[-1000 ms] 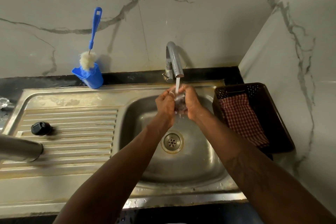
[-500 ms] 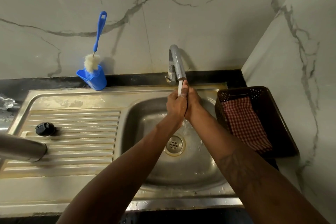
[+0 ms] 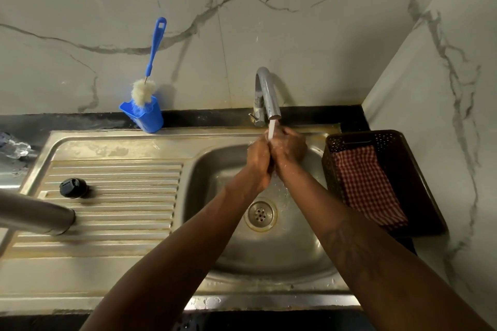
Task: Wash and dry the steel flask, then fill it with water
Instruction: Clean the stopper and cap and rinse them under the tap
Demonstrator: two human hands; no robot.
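Both hands together under the curved steel tap (image 3: 266, 94), over the stainless sink basin (image 3: 269, 250).
Left hand (image 3: 258, 162) and right hand (image 3: 290, 146) pressed together in the stream; can't tell fingers curled or straight. Cylindrical steel flask (image 3: 35, 212) lies on the ribbed drainboard (image 3: 121, 212), left, well apart from the hands.

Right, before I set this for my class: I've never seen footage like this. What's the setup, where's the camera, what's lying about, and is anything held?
No machine here: a person wears a camera on the head, so the one view looks forward and down. The left hand and right hand are pressed together under water from the tap, over the sink. Whether they hold anything cannot be seen. On the drainboard lie a steel flask, on its side, and a black cap. A blue brush stands in a holder by the wall. A basket on the right holds a checked cloth.
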